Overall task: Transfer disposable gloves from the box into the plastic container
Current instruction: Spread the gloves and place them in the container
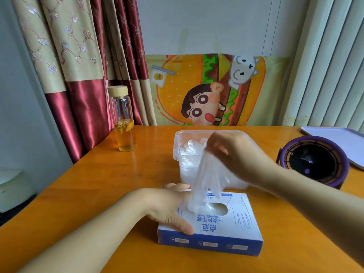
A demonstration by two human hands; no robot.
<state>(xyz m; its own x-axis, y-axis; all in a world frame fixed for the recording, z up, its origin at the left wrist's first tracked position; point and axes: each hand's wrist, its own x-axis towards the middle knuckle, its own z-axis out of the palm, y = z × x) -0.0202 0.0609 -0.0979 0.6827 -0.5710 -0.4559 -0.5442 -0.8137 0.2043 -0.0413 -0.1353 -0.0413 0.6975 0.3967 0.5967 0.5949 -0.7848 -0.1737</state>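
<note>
Two hands are busy: your left hand (169, 209) lies flat on the left end of the blue-and-white glove box (226, 231), fingers relaxed, pressing it onto the orange wooden table (98, 194). Your right hand (234, 154) pinches the top of a clear glove (206, 178) in curled fingertips, over the near rim of the plastic container (177, 146). That glove hangs stretched, its lower end inside the box's oval opening. More gloves lie piled in the container, which stands just behind the box. A glass bottle (123, 123) of amber drink stands far left; a round purple device (313, 160) and a pale tray (338, 138) sit at right.
</note>
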